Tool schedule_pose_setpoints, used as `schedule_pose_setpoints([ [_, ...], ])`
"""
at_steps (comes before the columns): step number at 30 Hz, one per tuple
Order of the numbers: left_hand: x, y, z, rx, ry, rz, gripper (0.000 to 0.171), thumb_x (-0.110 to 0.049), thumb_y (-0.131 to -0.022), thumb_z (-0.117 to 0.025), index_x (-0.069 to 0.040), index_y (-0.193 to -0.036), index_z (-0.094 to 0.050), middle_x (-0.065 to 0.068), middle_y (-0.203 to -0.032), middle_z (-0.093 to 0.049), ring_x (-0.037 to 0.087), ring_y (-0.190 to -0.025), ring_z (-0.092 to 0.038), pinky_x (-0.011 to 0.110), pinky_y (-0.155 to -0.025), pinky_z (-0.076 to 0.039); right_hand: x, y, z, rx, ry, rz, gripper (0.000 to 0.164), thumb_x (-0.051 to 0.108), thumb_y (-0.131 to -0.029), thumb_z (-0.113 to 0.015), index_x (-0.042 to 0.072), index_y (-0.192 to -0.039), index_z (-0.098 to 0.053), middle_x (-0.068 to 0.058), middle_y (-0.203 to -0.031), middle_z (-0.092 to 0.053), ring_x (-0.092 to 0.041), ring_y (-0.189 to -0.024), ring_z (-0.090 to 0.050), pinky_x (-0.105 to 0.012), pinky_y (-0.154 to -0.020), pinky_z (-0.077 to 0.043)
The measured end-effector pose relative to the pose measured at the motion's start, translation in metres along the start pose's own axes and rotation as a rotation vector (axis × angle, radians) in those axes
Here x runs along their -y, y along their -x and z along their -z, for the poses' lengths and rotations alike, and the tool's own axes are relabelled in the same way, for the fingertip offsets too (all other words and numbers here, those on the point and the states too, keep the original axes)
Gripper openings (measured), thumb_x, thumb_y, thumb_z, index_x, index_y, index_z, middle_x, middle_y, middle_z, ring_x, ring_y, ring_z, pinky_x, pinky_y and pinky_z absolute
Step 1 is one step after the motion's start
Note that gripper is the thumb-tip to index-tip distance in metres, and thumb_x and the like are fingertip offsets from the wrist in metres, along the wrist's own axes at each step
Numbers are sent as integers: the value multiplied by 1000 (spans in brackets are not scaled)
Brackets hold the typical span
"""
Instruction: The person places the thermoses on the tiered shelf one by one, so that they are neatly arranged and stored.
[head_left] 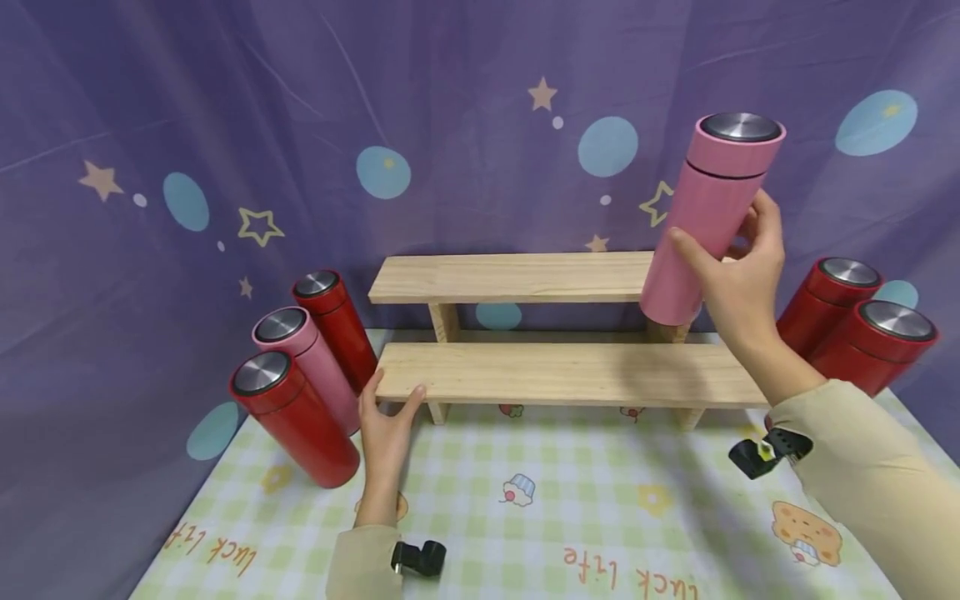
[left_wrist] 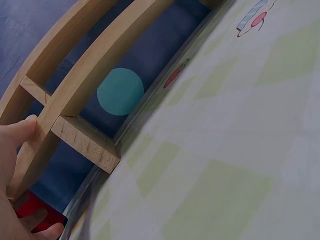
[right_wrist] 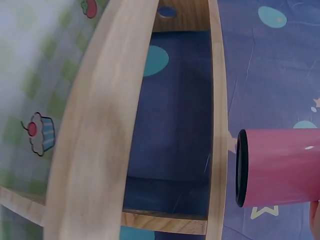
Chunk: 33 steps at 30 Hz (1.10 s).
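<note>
My right hand [head_left: 746,283] grips a pink thermos [head_left: 712,217] with a steel-topped lid, tilted and raised in front of the upper tier's right end. In the right wrist view, the thermos's dark-rimmed base [right_wrist: 242,168] shows beside the upper board, apart from it. My left hand [head_left: 386,433] holds the left end of the lower board of a two-tier wooden shelf [head_left: 555,371]. In the left wrist view, the thumb [left_wrist: 22,131] touches the board's front edge, while the other fingers lie around its end, partly hidden.
Left of the shelf stand a front red thermos [head_left: 300,421], a pink thermos [head_left: 318,358] and a rear red thermos [head_left: 337,325]. Two red thermoses, one behind [head_left: 825,300] and one in front [head_left: 873,350], stand at the right. A checked cloth [head_left: 570,500] covers the table; a purple curtain [head_left: 465,100] hangs behind.
</note>
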<state>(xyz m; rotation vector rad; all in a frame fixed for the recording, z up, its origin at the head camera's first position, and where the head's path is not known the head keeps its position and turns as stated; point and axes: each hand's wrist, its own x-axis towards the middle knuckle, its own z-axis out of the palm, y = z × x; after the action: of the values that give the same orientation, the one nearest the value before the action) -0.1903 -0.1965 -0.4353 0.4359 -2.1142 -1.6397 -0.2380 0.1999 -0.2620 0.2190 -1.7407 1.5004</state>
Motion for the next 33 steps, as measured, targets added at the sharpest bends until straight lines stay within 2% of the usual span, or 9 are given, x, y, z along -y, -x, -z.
schedule_pose_setpoints([
  [8, 1, -1, -1, -1, 1, 1, 78, -34, -84, -81, -13, -149, -42, 13, -154, -32, 29, -143, -27, 49, -116, -19, -2, -19, -14, 11, 15, -19, 72, 22, -79, -82, 22, -142, -46, 3, -119, -57, -13, -108, -52, -25, -81, -45],
  [14, 0, -2, 0, -1, 3, 0, 79, -34, -84, -81, -13, -149, -42, 13, -154, -32, 28, -143, -28, 49, -116, -19, -7, -31, -22, -14, 43, -38, 73, 24, -78, -82, 22, -142, -47, 6, -116, -56, -10, -105, -52, -24, -81, -44],
  [23, 1, -2, 0, -3, -2, 5, 78, -34, -84, -81, -14, -149, -42, 13, -154, -33, 29, -143, -28, 50, -115, -21, -8, -41, -28, -24, 100, -87, 72, 29, -81, -80, 24, -143, -45, 7, -117, -54, -7, -106, -50, -25, -85, -42],
  [28, 1, -4, 0, -5, 2, 2, 79, -34, -84, -81, -14, -149, -42, 13, -154, -33, 29, -143, -28, 50, -115, -20, -20, -49, -29, -17, 135, -106, 73, 33, -83, -79, 26, -145, -41, 6, -121, -52, -6, -107, -48, -26, -87, -42],
  [33, 2, -3, 0, -2, 6, 5, 78, -32, -84, -81, -13, -149, -42, 13, -154, -32, 29, -143, -27, 49, -116, -20, -26, -55, -27, 3, 174, -108, 74, 33, -82, -79, 23, -145, -42, 8, -118, -52, -5, -105, -48, -25, -87, -41],
])
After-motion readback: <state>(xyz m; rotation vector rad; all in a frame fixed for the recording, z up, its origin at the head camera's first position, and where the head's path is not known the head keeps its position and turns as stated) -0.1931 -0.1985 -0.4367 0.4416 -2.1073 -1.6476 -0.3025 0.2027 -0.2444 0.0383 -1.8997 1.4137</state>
